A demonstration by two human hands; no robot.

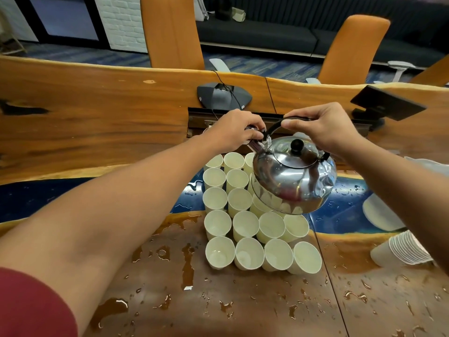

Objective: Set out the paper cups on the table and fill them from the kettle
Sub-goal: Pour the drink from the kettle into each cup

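A shiny steel kettle (295,173) with a black lid knob hangs tilted above the far right part of a block of white paper cups (245,224). Several cups stand upright in rows on the wooden table (73,122), touching one another; the kettle hides some of them. My right hand (320,127) grips the kettle's black handle from above. My left hand (237,131) is closed on the kettle's spout end at its far left side. The near cups hold a little water at the bottom.
Water puddles and drops cover the near tabletop. A stack of nested paper cups (401,249) lies on its side at the right, a white plate (379,212) behind it. A black conference phone (223,94) with cables sits beyond the cups. Orange chairs stand past the table.
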